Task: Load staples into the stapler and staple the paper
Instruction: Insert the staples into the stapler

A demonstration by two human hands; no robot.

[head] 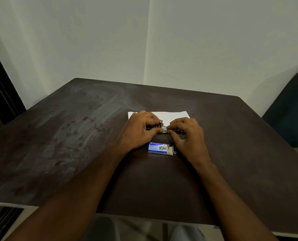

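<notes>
Just beyond the staple box [159, 149], a stapler [153, 127] was gripped by the left hand [141, 131] while staples [164, 129] were pinched by the right hand [188, 134], over the paper [172, 115].

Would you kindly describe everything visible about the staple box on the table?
The staple box is small, blue and white cardboard printed with a brand name and a stapler picture. It lies flat on the dark table, nearer the person than the paper, between both wrists. Its right end flap is open.
</notes>
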